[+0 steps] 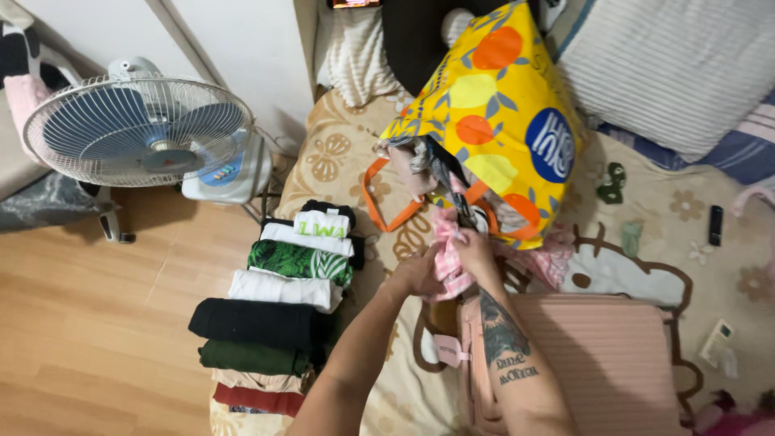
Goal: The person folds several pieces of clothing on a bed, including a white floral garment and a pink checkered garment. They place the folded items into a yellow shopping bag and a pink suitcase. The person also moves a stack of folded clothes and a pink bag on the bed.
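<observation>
Pink checked cloth (pixel 449 262) is gripped by both hands, the left hand (pixel 416 273) and right hand (pixel 478 252) with fingers closed on it. Just beyond the fingertips, a yellow fruit-print bag (pixel 492 105) is tipped open, clothes spilling out. Folded shirts (pixel 282 299) are stacked left of the fingers; a pink suitcase (pixel 605 355) lies beneath the right wrist.

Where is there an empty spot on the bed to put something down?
Bare bedspread shows between the yellow bag, the striped pillow and the pink suitcase, with only small bits scattered there. The bed's edge is crowded with rolled clothes, and both hands fill the bag's mouth.
</observation>
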